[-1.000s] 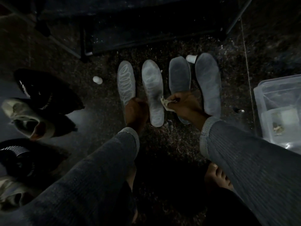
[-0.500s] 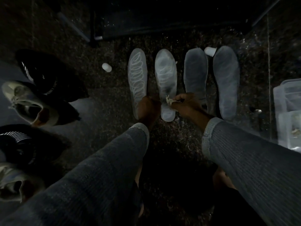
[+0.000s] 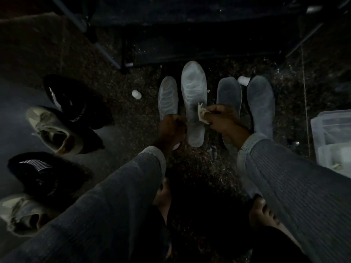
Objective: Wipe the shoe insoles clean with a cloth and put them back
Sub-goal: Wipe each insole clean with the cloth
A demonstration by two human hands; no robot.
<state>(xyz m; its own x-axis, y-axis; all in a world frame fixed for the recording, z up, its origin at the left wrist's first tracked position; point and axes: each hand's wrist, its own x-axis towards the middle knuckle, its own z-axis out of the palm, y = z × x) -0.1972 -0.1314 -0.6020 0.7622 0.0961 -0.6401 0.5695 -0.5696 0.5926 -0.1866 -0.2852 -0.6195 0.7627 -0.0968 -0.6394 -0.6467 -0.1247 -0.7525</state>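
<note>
Four insoles were laid side by side on the dark speckled floor. The landmark used here is the big pale insole [image 3: 193, 103], second from the left. It was pushed a little farther forward than the others.

A small crumpled cloth [image 3: 202, 115] was pinched in the right hand [image 3: 224, 123], with the fingers curled around it. The cloth was pressed on the right edge of the big pale insole, about halfway down. The left hand [image 3: 171, 130] was seen just left of that insole, at its lower part, with the fingers bent. It seemed to be steadying the insole, but in the dim light it could not be told if the insole was truly gripped.

A smaller pale insole [image 3: 168, 96] was lying just left of the landmark. Two grey insoles [image 3: 228, 95] [image 3: 261, 103] were lying to its right. Well to the left of it, two pale shoes [image 3: 51, 130] [image 3: 19, 215] and two black shoes [image 3: 76, 103] [image 3: 38, 173] were waiting.

The wiping looked to be under way on the big pale insole. It could not be told which insoles were already clean. No insole had been put back in a shoe yet, so that whole part was judged to be left.
</note>
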